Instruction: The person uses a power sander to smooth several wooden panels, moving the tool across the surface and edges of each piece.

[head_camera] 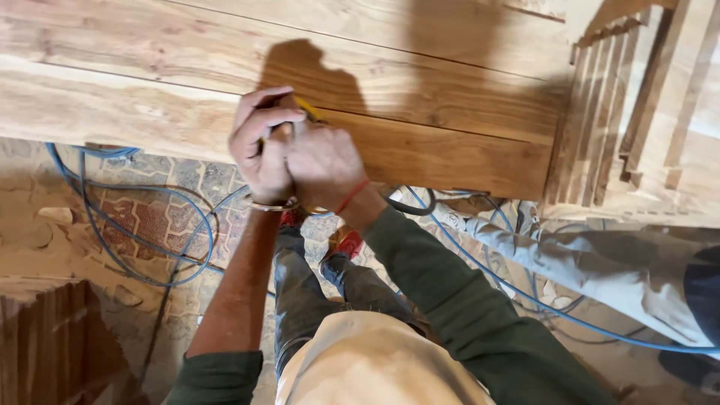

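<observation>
Here, the left hand [259, 146] has its fingers clamped on a yellow pencil [307, 109], tip against the plank [420, 97]; the right hand [324, 166] lies curled alongside, apparently steadying it, its grip hidden.

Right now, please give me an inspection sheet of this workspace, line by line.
Surface: long wooden plank, sunlit, with hand shadows.
Job's things: yellow pencil against the plank, tip hidden.
Clutter: wood offcuts and sawdust on the patterned floor.
Grippers: left hand grips the pencil; right hand rests against it.
Cables: blue hose looped on the floor.
Surroundings: stacked slats; another person's leg at right.
</observation>
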